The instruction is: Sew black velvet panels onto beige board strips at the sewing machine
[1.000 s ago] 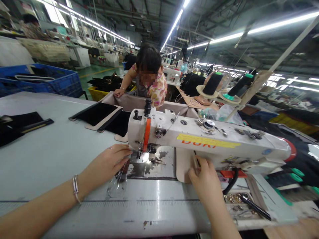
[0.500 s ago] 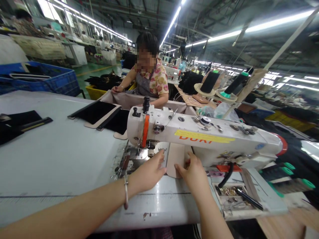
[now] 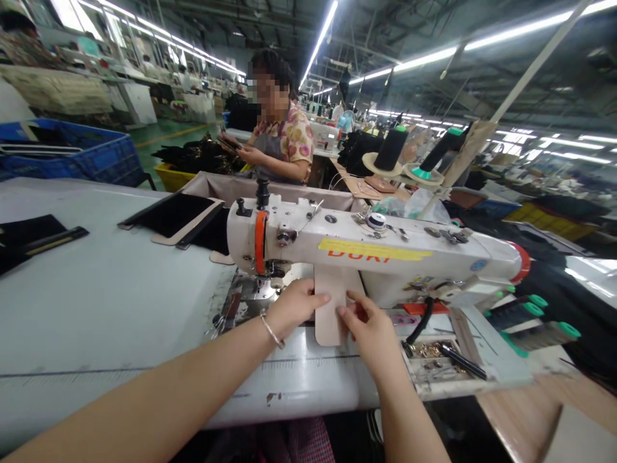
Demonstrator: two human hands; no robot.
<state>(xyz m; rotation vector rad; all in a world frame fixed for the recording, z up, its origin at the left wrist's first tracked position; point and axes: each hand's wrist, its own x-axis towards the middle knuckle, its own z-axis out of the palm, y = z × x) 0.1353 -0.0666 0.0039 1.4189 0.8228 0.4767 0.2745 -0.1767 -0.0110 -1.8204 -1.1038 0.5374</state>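
A pale beige flat piece with rounded corners (image 3: 330, 318) lies under the arm of a white sewing machine (image 3: 299, 238), its far end hidden behind the machine arm. My left hand (image 3: 295, 307) holds its left edge, thumb on top and the other fingers mostly out of sight. At the right edge, my right hand (image 3: 373, 321) pinches it between thumb and bent fingers. Just left of my left hand are the needle area and metal plate (image 3: 258, 289). Black panels with beige edging (image 3: 176, 218) lie on the table behind the machine head.
A grey-white table (image 3: 120, 302) bears a ruler strip along its front. To the right sits a tray of small metal parts (image 3: 434, 360), with thread spools (image 3: 535, 315) beyond. Another person (image 3: 284, 135) works behind a fabric-lined trough (image 3: 289, 186). Blue crates (image 3: 106, 154) stand at left.
My left hand has come onto the beige piece, its thumb now on top. The piece has shifted slightly toward the needle side. The person opposite has lifted something dark in their hands.
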